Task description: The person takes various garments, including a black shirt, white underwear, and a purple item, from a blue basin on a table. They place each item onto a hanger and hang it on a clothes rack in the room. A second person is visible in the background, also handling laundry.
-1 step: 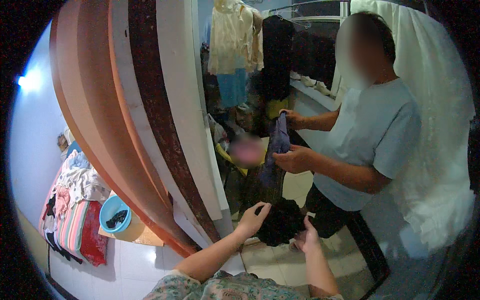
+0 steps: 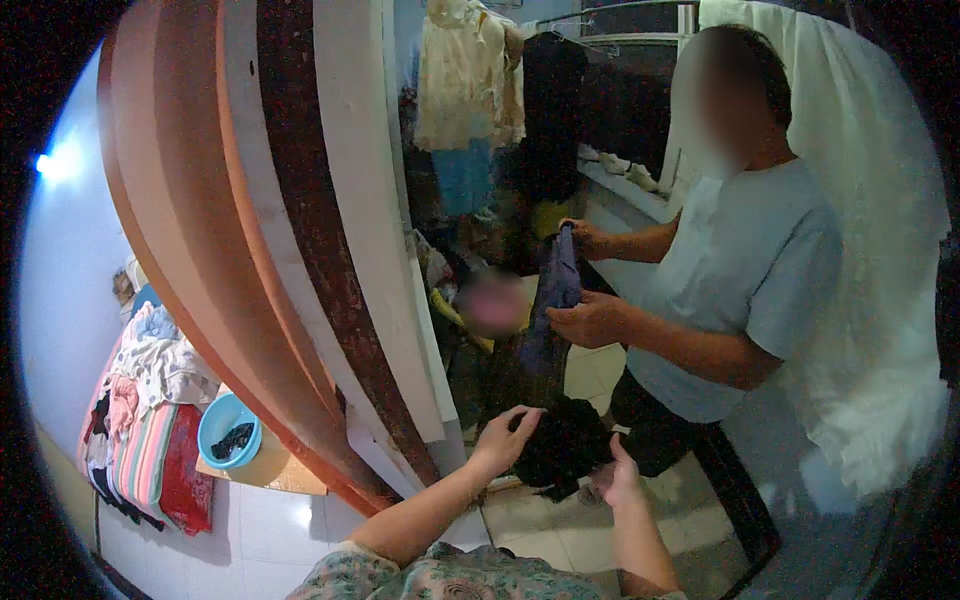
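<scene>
A dark, bunched-up piece of black clothing hangs between my two hands, low in the middle of the view. My left hand pinches it at its left edge, with thumb and fingers curled. On the other side my right hand grips its right edge, thumb pointing up and the fingers partly hidden. Its exact kind cannot be made out. Just beyond, a person in a light T-shirt stretches a dark purple garment upright between both hands.
A wooden door edge stands close on my left. Beyond it are a striped mattress piled with clothes and a blue basin holding dark cloth. Clothes hang at the back, and a white curtain hangs at right.
</scene>
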{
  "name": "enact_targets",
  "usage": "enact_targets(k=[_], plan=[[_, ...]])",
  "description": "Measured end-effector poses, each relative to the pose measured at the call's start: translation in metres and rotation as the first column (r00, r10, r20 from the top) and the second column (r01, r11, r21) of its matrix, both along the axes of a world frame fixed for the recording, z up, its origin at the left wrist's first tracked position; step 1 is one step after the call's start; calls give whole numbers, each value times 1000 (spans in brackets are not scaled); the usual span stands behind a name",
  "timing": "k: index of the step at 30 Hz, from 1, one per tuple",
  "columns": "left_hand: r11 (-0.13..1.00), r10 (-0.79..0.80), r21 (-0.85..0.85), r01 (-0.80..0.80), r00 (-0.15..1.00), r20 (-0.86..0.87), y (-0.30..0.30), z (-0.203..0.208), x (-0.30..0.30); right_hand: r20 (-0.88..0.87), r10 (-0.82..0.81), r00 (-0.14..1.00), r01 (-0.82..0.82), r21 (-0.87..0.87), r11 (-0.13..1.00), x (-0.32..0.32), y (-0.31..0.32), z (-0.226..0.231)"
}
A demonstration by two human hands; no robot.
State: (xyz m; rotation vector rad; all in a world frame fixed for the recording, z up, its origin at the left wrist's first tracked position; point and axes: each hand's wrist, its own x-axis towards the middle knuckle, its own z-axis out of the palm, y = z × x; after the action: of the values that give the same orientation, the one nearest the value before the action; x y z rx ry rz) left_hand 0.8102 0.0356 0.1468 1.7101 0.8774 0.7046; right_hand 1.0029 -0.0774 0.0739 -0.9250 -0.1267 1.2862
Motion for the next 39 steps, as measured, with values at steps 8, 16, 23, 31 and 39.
enact_targets(k=[8, 16, 23, 31, 39], plan=[[927, 295, -283, -247, 945, 138, 11, 59, -36, 111, -91, 990, 102, -93, 990, 1, -14, -18], [777, 312, -628, -44, 894, 322, 23, 77, -40, 101, -210, 972, 196, 135, 971, -4, -41, -5], [813, 173, -544, 206, 808, 564, 53, 62, -40, 487, -179, 855, 60, 249, 967, 10, -72, 56], [897, -295, -52, 440, 682, 669, 77, 55, -44, 853, 203, -481, 122, -164, 979, 14, -89, 128], [958, -252, -24, 287, 876, 412, 43, 85, -42, 813, -198, 547, 373, -24, 928, 30, -80, 105]])
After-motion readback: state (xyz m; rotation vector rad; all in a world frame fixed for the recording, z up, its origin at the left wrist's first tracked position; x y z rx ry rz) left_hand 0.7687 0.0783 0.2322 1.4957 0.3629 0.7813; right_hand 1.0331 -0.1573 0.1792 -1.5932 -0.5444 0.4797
